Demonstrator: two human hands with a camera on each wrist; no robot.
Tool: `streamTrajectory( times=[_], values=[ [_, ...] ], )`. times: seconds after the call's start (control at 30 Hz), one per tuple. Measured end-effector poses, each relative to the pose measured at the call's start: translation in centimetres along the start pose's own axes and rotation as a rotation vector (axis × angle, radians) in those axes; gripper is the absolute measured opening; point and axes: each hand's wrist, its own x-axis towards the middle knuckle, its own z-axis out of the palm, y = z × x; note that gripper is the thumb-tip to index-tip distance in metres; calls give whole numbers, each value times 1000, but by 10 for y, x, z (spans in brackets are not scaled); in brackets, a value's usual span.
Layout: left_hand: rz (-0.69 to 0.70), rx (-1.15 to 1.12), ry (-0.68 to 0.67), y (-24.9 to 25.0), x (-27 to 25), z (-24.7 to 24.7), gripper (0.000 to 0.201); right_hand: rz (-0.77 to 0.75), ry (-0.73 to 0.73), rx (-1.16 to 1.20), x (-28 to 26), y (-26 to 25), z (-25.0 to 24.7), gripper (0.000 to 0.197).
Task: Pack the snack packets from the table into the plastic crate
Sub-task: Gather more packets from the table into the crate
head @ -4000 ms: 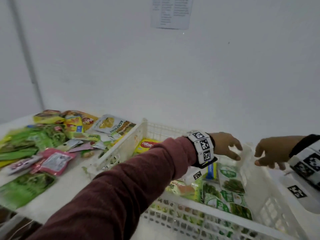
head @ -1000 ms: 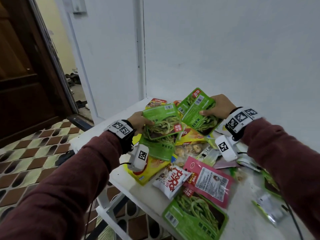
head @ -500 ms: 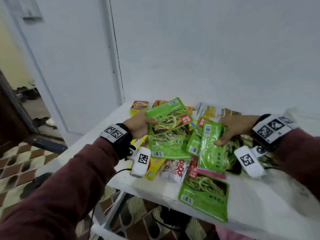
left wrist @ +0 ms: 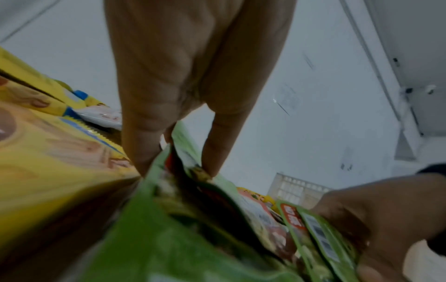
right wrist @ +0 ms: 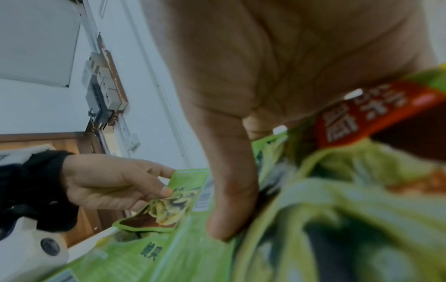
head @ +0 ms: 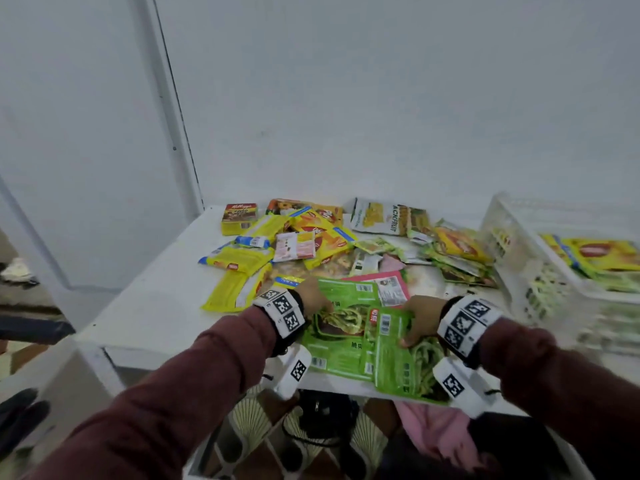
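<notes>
Near the table's front edge my left hand (head: 317, 299) pinches a stack of green snack packets (head: 341, 327), thumb and fingers on their left edge; the same left hand (left wrist: 183, 152) grips the green packets (left wrist: 193, 229) in the left wrist view. My right hand (head: 420, 320) holds another bunch of green packets (head: 403, 362), with the thumb (right wrist: 231, 200) pressed on top of those packets (right wrist: 337, 209). The two bunches overlap. The white plastic crate (head: 519, 271) stands at the right with yellow packets (head: 602, 258) inside.
A heap of yellow, white and pink packets (head: 304, 237) covers the middle and back of the white table (head: 149, 306). A small cereal box (head: 239, 218) lies at the back left. White wall behind; tiled floor below the front edge.
Both hands have come down and nearer the front edge with their green packets, and the bunches now overlap. The view has swung right, bringing the crate in. Four seconds ago both hands hovered over the crate.
</notes>
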Motion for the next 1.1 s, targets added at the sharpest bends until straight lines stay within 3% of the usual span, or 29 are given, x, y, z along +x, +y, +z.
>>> streamTrajectory(
  times=[0.07, 0.2, 0.27, 0.3, 0.37, 0.43, 0.6, 0.63, 0.7, 0.87, 1.0, 1.07, 1.1],
  values=[
    [-5, -3, 43, -1, 4, 4, 68, 3, 24, -40, 4, -2, 4, 48],
    [13, -76, 29, -1, 6, 0, 79, -34, 35, 20, 14, 2, 3, 38],
    [10, -144, 15, -3, 7, -9, 68, -60, 48, 23, 16, 6, -2, 20],
    [26, -168, 32, -2, 6, -15, 51, -78, 67, 15, 16, 7, -6, 12],
    [77, -274, 89, -5, 12, -26, 22, -75, 117, 11, 19, 9, -18, 21],
    [94, -426, 119, -8, 19, -36, 15, -58, 187, -18, 21, 10, -33, 20],
    [42, -699, 107, 3, -2, -58, 23, -78, 332, 16, 21, 12, -74, 64],
    [35, -754, 123, 3, -1, -61, 36, -85, 333, 0, 21, 12, -83, 65],
    [82, -872, 114, 3, -2, -68, 11, -104, 308, -19, 23, 13, -99, 51],
    [162, -1019, 169, -4, -11, -90, 18, -210, 329, 76, 10, 6, -129, 16],
    [182, -1058, 215, -27, -27, -111, 27, -339, 326, 295, -4, -14, -136, 15],
    [123, -1040, 284, -50, -26, -115, 30, -390, 265, 388, 0, -33, -127, 3],
    [78, -1022, 355, -63, -25, -116, 29, -422, 214, 418, 5, -45, -119, 7]
  ],
)
